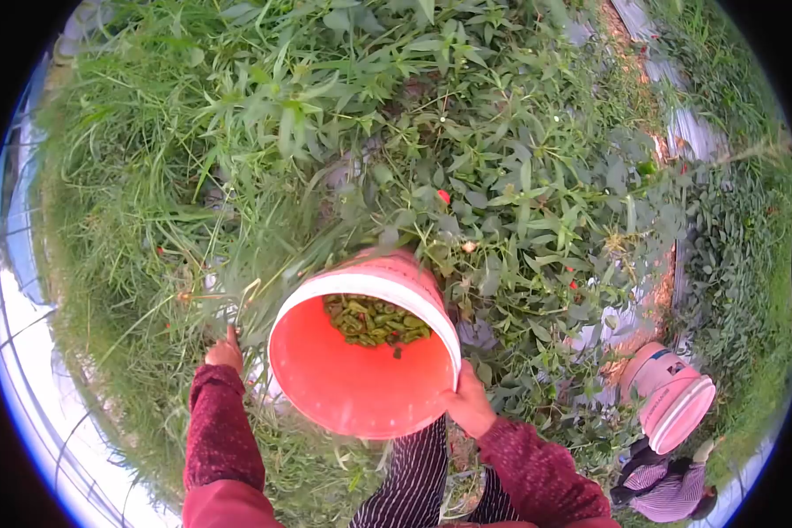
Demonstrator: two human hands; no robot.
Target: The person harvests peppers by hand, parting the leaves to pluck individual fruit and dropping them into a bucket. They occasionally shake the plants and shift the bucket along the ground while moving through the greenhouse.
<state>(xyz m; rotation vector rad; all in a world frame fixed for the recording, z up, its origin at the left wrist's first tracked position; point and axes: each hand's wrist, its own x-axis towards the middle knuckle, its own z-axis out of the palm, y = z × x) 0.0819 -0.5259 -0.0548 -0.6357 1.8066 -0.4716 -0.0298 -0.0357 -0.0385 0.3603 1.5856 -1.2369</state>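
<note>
Weedy ground surrounds the red bucket — tall grass to its left, leafy plants beyond and right, pale plastic sheeting farther right.

Tilted red bucket (green peppers inside)

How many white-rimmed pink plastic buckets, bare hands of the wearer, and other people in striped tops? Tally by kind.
White-rimmed pink plastic buckets: 2
Wearer's bare left hand and bare right hand: 2
Other person in a striped top: 1
Total: 5
</note>
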